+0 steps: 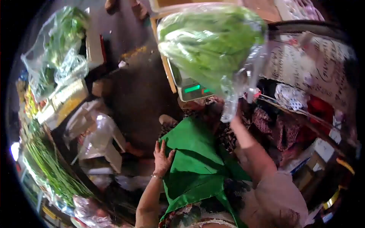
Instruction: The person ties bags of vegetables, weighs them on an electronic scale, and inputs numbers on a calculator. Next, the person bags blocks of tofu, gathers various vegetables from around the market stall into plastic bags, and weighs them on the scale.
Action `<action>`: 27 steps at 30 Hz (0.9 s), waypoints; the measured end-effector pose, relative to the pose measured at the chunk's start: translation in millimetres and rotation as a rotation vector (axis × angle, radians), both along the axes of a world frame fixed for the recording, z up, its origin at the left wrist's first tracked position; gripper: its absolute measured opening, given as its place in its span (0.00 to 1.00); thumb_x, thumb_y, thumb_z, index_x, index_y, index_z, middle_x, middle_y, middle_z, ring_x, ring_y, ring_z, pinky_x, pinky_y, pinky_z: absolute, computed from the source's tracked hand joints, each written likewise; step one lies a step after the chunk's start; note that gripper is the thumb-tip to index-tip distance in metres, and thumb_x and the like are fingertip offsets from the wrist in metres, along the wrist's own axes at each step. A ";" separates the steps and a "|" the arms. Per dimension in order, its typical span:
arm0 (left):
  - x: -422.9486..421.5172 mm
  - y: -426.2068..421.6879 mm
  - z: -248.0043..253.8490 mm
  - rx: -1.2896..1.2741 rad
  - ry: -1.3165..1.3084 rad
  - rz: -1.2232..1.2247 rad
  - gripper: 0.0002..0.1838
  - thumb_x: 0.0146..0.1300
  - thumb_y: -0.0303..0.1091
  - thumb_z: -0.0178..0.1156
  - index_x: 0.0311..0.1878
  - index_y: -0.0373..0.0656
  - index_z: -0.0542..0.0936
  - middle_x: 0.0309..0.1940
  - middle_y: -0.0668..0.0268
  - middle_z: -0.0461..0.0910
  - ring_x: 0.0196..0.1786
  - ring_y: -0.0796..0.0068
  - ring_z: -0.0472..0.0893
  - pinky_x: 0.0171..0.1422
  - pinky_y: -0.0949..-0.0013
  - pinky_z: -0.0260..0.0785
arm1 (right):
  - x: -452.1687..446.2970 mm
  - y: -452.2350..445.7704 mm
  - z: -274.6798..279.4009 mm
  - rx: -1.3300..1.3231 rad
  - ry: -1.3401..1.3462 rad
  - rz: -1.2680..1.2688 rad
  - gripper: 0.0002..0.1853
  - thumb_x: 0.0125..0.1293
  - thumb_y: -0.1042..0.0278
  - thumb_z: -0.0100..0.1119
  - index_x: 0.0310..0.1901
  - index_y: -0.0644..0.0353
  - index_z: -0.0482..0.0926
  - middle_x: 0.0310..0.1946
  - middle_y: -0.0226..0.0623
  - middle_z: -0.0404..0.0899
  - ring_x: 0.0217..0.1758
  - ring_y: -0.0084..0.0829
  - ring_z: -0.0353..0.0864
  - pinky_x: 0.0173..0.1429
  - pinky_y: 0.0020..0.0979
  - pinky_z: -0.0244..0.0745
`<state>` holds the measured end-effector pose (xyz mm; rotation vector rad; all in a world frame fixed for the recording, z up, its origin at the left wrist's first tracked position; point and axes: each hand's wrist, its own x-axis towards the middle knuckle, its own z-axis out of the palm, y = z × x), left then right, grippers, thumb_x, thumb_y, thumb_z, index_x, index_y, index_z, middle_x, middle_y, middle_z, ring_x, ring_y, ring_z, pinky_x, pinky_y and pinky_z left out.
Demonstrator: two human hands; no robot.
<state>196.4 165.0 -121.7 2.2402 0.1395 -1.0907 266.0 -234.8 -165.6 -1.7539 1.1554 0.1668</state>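
A clear plastic bag of leafy greens (209,41) sits over a scale (181,95) with a lit green display, hiding most of it. The bag's gathered neck (229,100) hangs down towards me, and my right hand (238,108) is closed on it, its fingers mostly covered by the plastic. My left hand (163,159) lies with fingers apart on the green apron (194,152) over my lap, holding nothing.
On the left, another bag of greens (68,36) rests on a white box. Long green stalks (53,167) lie below it, beside plastic bags (100,133). A handwritten cardboard sheet (311,68) stands at right, near crumpled plastic (291,97). Another person's feet (140,9) show at the top.
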 end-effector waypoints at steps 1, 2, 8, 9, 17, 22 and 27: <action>0.4 -3.5 -5.2 0.000 -0.046 0.006 0.38 0.61 0.47 0.61 0.72 0.48 0.59 0.70 0.45 0.55 0.68 0.41 0.58 0.70 0.50 0.57 | 8.4 35.8 8.8 0.042 -0.025 0.210 0.18 0.62 0.69 0.57 0.54 0.54 0.71 0.42 0.33 0.72 0.39 0.30 0.72 0.41 0.31 0.66; 3.2 -6.2 -5.4 0.005 -0.091 0.015 0.37 0.61 0.46 0.61 0.71 0.48 0.61 0.69 0.46 0.57 0.67 0.42 0.60 0.69 0.50 0.57 | 15.7 72.7 17.3 0.078 -0.064 0.434 0.18 0.62 0.68 0.56 0.54 0.54 0.71 0.43 0.34 0.72 0.42 0.32 0.72 0.44 0.34 0.65; 10.9 -10.1 -17.6 0.032 -0.295 0.153 0.31 0.63 0.38 0.58 0.68 0.42 0.65 0.64 0.49 0.65 0.64 0.46 0.65 0.68 0.52 0.58 | 41.0 192.3 -8.8 -0.008 -0.052 1.549 0.21 0.62 0.66 0.55 0.58 0.56 0.71 0.54 0.43 0.72 0.55 0.46 0.73 0.59 0.46 0.65; 13.6 -10.2 -18.7 0.036 -0.328 0.182 0.31 0.62 0.37 0.59 0.68 0.41 0.65 0.64 0.49 0.66 0.64 0.46 0.65 0.67 0.53 0.58 | 45.3 197.5 -20.0 -0.012 -0.006 1.684 0.20 0.62 0.66 0.54 0.57 0.57 0.72 0.51 0.44 0.74 0.55 0.47 0.74 0.59 0.46 0.64; 13.6 -23.0 -39.7 0.110 -0.594 0.320 0.31 0.59 0.37 0.61 0.66 0.39 0.67 0.59 0.53 0.71 0.60 0.51 0.70 0.63 0.56 0.61 | 77.7 213.4 -52.1 -0.165 -0.144 2.091 0.11 0.59 0.68 0.55 0.43 0.60 0.74 0.36 0.46 0.77 0.44 0.45 0.79 0.52 0.46 0.67; -11.4 -49.6 -44.1 0.155 -0.728 0.473 0.30 0.61 0.38 0.61 0.66 0.40 0.68 0.61 0.53 0.71 0.62 0.52 0.70 0.66 0.56 0.60 | 70.7 193.8 -46.8 -0.229 -0.537 2.022 0.10 0.59 0.67 0.55 0.41 0.60 0.74 0.36 0.46 0.77 0.42 0.46 0.79 0.49 0.45 0.70; 4.1 -72.2 14.7 -0.303 -0.830 0.657 0.29 0.63 0.30 0.57 0.68 0.36 0.65 0.66 0.56 0.69 0.68 0.63 0.67 0.72 0.63 0.55 | 42.0 140.1 -24.3 -0.045 -0.884 1.725 0.11 0.58 0.71 0.55 0.44 0.58 0.76 0.36 0.44 0.77 0.40 0.47 0.78 0.47 0.44 0.71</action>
